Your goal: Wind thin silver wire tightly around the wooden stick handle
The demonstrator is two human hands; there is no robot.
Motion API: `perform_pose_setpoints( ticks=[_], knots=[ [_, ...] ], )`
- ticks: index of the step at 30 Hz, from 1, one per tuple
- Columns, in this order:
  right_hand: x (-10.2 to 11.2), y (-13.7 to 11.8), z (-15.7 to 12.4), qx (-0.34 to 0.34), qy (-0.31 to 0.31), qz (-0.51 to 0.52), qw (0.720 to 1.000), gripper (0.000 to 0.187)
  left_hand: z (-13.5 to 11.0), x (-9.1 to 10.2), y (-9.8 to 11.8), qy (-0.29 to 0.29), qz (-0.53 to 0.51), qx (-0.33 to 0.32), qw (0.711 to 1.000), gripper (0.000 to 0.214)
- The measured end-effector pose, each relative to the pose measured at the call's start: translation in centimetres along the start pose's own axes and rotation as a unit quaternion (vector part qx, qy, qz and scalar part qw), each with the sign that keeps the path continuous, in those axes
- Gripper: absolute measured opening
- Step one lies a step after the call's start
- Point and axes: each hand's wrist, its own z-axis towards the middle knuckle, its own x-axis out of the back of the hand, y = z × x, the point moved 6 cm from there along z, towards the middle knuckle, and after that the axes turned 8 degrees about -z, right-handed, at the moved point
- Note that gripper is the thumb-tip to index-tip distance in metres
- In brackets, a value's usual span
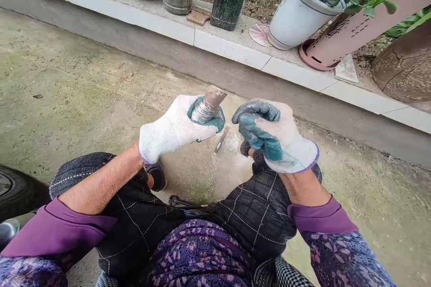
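Observation:
My left hand (175,128), in a white glove with a green palm, is closed round a short stick wound with silvery wire or thread (206,106); the stick's brown end pokes up out of the fist. My right hand (272,134), in a matching dirty glove, hovers just to the right of it with fingers curled into a loose fist; whether it pinches a strand is not visible. Both hands are held above my knees. A thin brown stick (221,139) lies on the concrete below them.
A concrete floor (74,89) spreads ahead, bounded by a low tiled ledge (229,49) carrying several plant pots, a white pot (296,20) leaning among them. A dark tyre (15,190) sits at the left edge. A small metal tool (178,202) lies between my feet.

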Motion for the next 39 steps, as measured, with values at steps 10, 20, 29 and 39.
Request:
perform_pose_setpoints(
  ticks=[10,20,29,39],
  knots=[
    [0.7,-0.2,-0.3,0.024,0.013,-0.065,0.998,0.029,-0.3,0.9,-1.1,0.005,-0.108,0.068,0.992,0.018],
    [-1.3,-0.3,1.0,0.067,-0.105,-0.104,0.987,0.039,-0.5,1.6,-1.2,0.038,-0.055,0.066,0.996,0.016],
    [-2.8,1.3,1.4,0.031,-0.118,-0.042,0.992,0.035,-0.1,1.4,-1.0,0.01,0.021,0.012,1.0,0.02],
    [-1.5,0.1,0.1,0.08,-0.01,-0.156,0.984,0.018,-0.7,0.9,-1.3,0.002,-0.037,0.061,0.997,0.019]
  ],
)
